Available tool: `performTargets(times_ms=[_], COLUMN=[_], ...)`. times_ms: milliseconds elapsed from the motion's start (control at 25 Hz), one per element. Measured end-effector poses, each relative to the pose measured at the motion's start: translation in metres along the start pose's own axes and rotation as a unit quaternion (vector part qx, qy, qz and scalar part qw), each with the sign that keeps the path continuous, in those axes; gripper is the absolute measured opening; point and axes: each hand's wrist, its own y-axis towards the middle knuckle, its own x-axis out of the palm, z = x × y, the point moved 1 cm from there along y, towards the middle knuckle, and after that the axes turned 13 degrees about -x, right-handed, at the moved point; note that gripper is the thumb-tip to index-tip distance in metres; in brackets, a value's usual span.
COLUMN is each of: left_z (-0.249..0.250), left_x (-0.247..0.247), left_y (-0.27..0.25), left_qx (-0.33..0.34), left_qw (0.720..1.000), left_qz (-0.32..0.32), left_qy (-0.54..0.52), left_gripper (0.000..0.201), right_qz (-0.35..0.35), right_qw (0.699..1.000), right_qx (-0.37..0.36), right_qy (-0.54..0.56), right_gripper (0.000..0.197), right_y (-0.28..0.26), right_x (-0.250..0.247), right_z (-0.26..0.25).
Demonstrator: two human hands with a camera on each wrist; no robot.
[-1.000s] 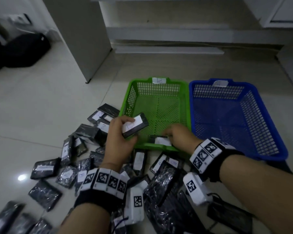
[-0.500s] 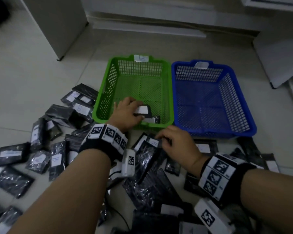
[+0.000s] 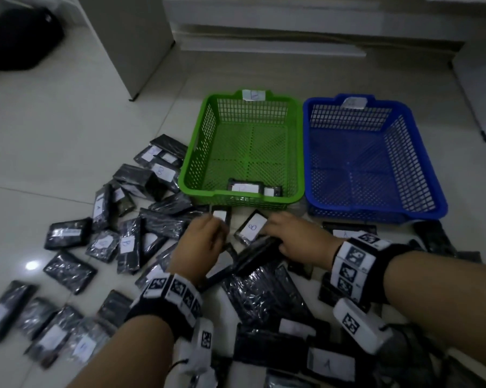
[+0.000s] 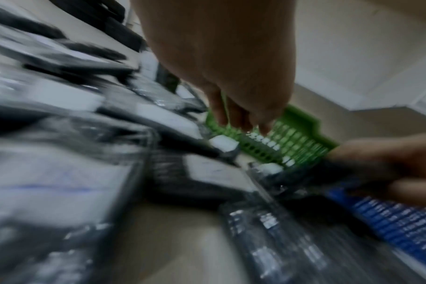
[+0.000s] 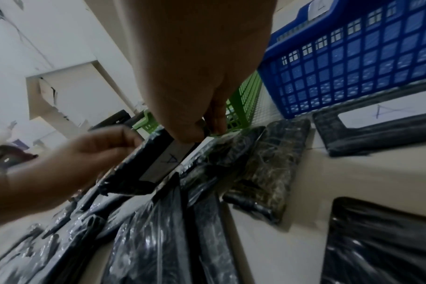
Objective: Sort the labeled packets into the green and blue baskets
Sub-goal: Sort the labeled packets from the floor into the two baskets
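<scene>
The green basket (image 3: 199,141) holds two black labelled packets (image 3: 243,187) against its near wall. To its right stands the blue basket (image 3: 404,152), with nothing in it. Both hands are over the pile just before the green basket. My right hand (image 3: 267,231) (image 5: 202,132) pinches one end of a black packet with an "A" label (image 5: 158,163) and tilts it off the pile. My left hand (image 3: 213,222) (image 4: 241,123) holds nothing, and its loosely bent fingers (image 5: 131,138) touch that packet's other end. A packet marked "B" (image 3: 251,226) lies between the hands.
Several black packets (image 3: 129,242) are strewn over the tiled floor to the left, below and right of my hands. Another "A" packet (image 5: 377,123) lies against the blue basket's front. A white cabinet corner (image 3: 135,51) and a dark bag (image 3: 20,37) stand far left.
My left hand has let go of its packet in the green basket and drawn back to the pile. My right hand has taken hold of the "A" packet.
</scene>
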Motion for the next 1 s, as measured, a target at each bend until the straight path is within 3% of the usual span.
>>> performTargets(times_ms=[120, 200, 280, 440, 640, 720, 880, 1000], left_z=[-0.025, -0.028, -0.024, -0.022, -0.018, -0.02, -0.01, 0.018], left_x=[0.0, 0.003, 0.005, 0.006, -0.001, -0.002, -0.007, -0.011], left_y=[-0.025, -0.035, -0.034, -0.026, -0.03, -0.029, -0.024, -0.009], left_qx=[-0.065, -0.058, -0.087, -0.146, -0.112, -0.117, -0.042, 0.013], left_qw=[0.989, 0.978, 0.969, 0.961, 0.959, 0.958, 0.99, 0.996], left_qz=[-0.125, -0.172, -0.191, -0.178, -0.191, -0.187, -0.126, -0.077], left_qy=[0.04, 0.102, 0.128, 0.156, 0.178, 0.185, 0.051, -0.044], left_gripper=[0.029, 0.058, 0.074, 0.067, 0.059, 0.067, 0.073, 0.066], right_qz=[0.099, 0.136, 0.161, 0.204, 0.254, 0.261, 0.287, 0.37], right_qw=[0.985, 0.962, 0.932, 0.881, 0.837, 0.828, 0.815, 0.782], right_qx=[0.069, 0.125, 0.158, 0.164, 0.177, 0.181, 0.202, 0.248], right_qy=[0.126, 0.202, 0.285, 0.394, 0.452, 0.462, 0.461, 0.436], right_gripper=[0.039, 0.04, 0.037, 0.027, 0.038, 0.036, 0.029, 0.023], right_y=[-0.017, -0.023, -0.023, -0.016, -0.012, -0.01, -0.009, -0.015], right_x=[-0.012, -0.019, -0.022, -0.032, -0.05, -0.051, -0.055, -0.072], right_z=[0.0, -0.004, -0.007, -0.016, -0.021, -0.021, -0.019, 0.001])
